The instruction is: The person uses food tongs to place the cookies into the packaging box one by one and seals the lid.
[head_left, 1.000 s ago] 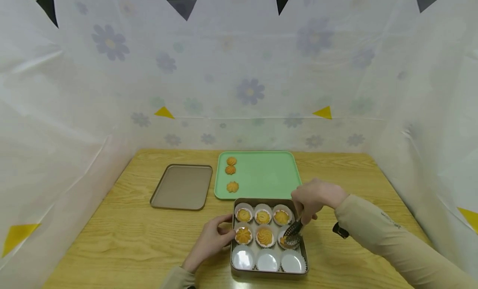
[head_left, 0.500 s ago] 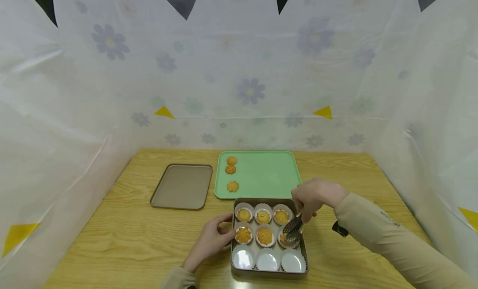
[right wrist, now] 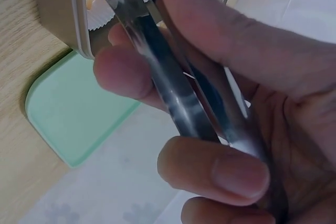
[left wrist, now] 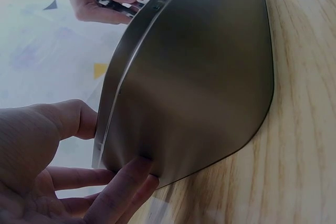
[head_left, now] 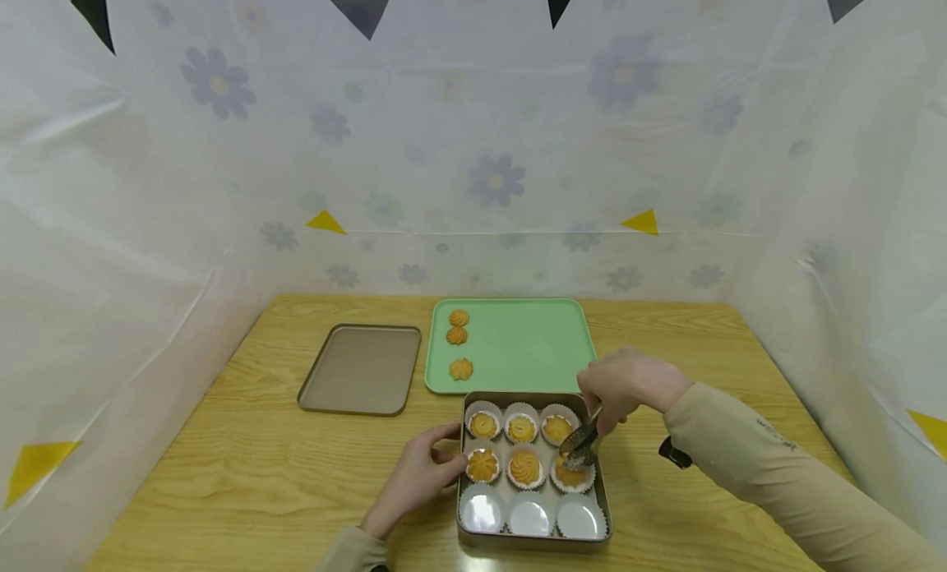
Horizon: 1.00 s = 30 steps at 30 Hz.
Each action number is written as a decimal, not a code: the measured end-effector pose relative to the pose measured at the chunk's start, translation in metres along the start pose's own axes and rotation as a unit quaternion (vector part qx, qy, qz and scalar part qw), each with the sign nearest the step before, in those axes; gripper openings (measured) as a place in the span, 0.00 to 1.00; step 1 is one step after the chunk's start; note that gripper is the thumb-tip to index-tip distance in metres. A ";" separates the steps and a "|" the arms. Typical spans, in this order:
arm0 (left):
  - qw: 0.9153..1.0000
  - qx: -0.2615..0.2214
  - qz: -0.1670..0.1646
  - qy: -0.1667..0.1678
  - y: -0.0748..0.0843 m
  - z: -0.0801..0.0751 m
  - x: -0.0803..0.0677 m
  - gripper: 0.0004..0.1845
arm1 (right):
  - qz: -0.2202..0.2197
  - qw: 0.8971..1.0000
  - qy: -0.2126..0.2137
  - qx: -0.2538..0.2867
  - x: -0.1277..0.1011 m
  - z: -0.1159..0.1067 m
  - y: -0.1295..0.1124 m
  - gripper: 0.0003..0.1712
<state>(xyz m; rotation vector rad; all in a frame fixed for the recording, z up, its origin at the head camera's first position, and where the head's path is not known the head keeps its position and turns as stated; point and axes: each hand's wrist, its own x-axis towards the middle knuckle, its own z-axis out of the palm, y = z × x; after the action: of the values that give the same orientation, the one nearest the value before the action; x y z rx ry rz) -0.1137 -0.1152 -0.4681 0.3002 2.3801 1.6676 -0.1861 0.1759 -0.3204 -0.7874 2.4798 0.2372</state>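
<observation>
Gripping metal tongs [head_left: 582, 445], right hand [head_left: 620, 387] hovers above square metal tin [head_left: 608, 506]; left hand [head_left: 418, 477] fingers [left wrist: 126, 182] press tin's left wall.

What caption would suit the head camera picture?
Right hand holds tongs over a cookie tin, left hand steadying it.

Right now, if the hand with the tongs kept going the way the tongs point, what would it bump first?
Probably the cookie in the middle row's right paper cup; the right hand aims the tongs down at it. Depth is hard to judge.
</observation>
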 end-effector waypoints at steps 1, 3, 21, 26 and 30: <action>1.000 -0.001 0.000 0.000 0.000 0.000 0.000 0.30 | 0.001 1.000 0.000 -0.001 0.000 0.000 0.000 0.07; 1.000 -0.003 0.000 -0.001 0.000 0.000 0.000 0.30 | 0.005 1.000 0.001 -0.007 0.001 0.000 0.000 0.07; 1.000 0.007 -0.002 0.000 0.001 -0.001 0.000 0.31 | -0.020 0.998 0.046 0.048 -0.004 -0.004 0.008 0.10; 1.000 0.006 -0.002 0.000 0.001 0.000 0.000 0.31 | -0.067 0.989 0.075 0.104 0.009 -0.005 0.017 0.06; 1.000 0.007 -0.003 0.002 0.001 0.000 0.000 0.30 | -0.092 0.979 0.123 0.131 0.023 -0.004 0.023 0.19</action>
<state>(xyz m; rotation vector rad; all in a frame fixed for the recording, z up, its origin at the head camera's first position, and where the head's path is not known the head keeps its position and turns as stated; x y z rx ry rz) -0.1134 -0.1148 -0.4674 0.2929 2.3944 1.6520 -0.2166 0.1821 -0.3294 -0.9702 2.5694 -0.2648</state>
